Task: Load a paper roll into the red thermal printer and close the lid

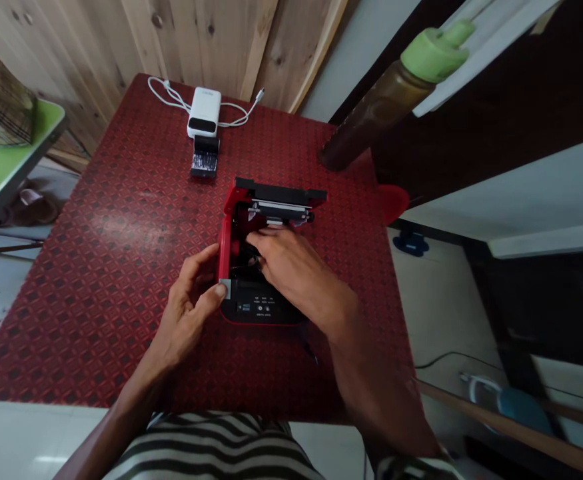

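A small red-and-black printer [264,300] stands on the table with its lid [281,193] raised at the back. My left hand [191,293] steadies its left front corner, thumb on top and fingers curled against the red side. Inside the bay, my right hand [291,257] reaches down with bent fingers. The fingertips are partly hidden, and whatever they grip cannot be made out. Under the raised lid a roller [281,212] shows, with bits of pale film near it.
Behind the printer lie a white power bank [204,110] with a white cable [236,119] and a small black piece [204,158]. A tall brown bottle [381,107] with a green cap stands at the right edge of the red patterned table [121,280].
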The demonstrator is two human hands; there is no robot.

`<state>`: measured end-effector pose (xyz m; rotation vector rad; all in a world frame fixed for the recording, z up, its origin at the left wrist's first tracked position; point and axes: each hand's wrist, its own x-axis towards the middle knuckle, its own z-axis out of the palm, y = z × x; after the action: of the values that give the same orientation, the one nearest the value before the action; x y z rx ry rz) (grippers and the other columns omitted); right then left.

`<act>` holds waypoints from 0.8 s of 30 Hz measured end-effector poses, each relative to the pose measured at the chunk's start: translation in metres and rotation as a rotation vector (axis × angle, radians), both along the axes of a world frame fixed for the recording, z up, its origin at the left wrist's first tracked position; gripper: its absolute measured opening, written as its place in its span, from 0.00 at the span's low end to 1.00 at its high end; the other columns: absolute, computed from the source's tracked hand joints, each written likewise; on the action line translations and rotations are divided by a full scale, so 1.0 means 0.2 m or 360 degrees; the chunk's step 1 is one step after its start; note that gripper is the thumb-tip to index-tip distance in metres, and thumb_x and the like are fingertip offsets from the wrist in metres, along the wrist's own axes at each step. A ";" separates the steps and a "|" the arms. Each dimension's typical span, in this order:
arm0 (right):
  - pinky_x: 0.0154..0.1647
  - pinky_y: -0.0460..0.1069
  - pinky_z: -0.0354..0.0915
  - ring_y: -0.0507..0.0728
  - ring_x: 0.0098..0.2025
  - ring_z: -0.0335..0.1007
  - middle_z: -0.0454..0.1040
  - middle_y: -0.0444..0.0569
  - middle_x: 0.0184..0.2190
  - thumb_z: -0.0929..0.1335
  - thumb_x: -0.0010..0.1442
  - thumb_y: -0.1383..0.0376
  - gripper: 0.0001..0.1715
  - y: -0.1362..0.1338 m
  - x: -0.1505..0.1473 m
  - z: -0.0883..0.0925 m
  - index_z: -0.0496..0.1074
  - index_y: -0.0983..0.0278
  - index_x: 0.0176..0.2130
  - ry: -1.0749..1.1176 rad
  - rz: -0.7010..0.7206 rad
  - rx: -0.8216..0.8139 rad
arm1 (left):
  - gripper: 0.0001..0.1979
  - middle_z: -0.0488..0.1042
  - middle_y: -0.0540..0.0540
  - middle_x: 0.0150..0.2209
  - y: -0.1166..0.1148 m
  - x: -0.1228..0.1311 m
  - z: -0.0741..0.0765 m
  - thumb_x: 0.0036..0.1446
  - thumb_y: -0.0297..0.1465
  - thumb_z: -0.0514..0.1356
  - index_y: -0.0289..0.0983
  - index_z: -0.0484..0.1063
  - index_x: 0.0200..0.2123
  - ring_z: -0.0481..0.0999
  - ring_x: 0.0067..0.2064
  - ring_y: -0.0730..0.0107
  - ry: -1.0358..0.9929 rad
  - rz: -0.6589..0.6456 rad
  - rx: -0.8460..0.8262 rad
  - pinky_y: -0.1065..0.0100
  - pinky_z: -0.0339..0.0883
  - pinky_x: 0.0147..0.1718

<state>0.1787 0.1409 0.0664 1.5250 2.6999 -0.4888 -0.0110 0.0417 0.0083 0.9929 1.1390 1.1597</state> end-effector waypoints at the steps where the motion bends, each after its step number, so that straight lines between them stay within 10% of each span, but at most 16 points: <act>1: 0.59 0.56 0.77 0.62 0.53 0.85 0.87 0.54 0.47 0.64 0.68 0.83 0.24 0.00 0.02 -0.02 0.83 0.62 0.47 0.0082 0.0019 0.0015 | 0.30 0.77 0.39 0.73 0.00 0.00 0.00 0.71 0.47 0.69 0.44 0.74 0.71 0.79 0.71 0.45 0.0002 0.0002 -0.0002 0.48 0.75 0.69; 10: 0.67 0.58 0.79 0.59 0.61 0.85 0.88 0.49 0.59 0.65 0.72 0.79 0.29 -0.12 0.20 0.09 0.82 0.58 0.62 0.0696 0.0298 0.0042 | 0.30 0.78 0.39 0.71 0.01 0.00 0.00 0.71 0.47 0.69 0.45 0.75 0.71 0.77 0.74 0.41 0.0012 0.0004 -0.0001 0.45 0.77 0.67; 15: 0.48 0.54 0.81 0.59 0.43 0.83 0.87 0.49 0.40 0.70 0.76 0.76 0.12 -0.19 0.18 0.06 0.84 0.64 0.45 0.0769 0.0211 0.0301 | 0.30 0.79 0.38 0.71 0.02 -0.03 0.02 0.71 0.48 0.69 0.44 0.76 0.70 0.77 0.73 0.38 0.0066 0.0026 -0.0001 0.40 0.75 0.68; 24: 0.50 0.56 0.79 0.60 0.44 0.80 0.84 0.52 0.38 0.70 0.74 0.80 0.12 -0.37 0.14 0.01 0.82 0.69 0.45 0.0801 0.0036 0.0720 | 0.23 0.80 0.45 0.69 0.35 0.01 0.22 0.74 0.46 0.67 0.51 0.79 0.68 0.77 0.72 0.47 0.0395 0.0155 0.0543 0.46 0.73 0.70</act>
<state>0.2074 0.0667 0.0676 1.6392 3.4006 -0.3034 -0.0083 0.1122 0.0513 1.3856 1.2179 1.3663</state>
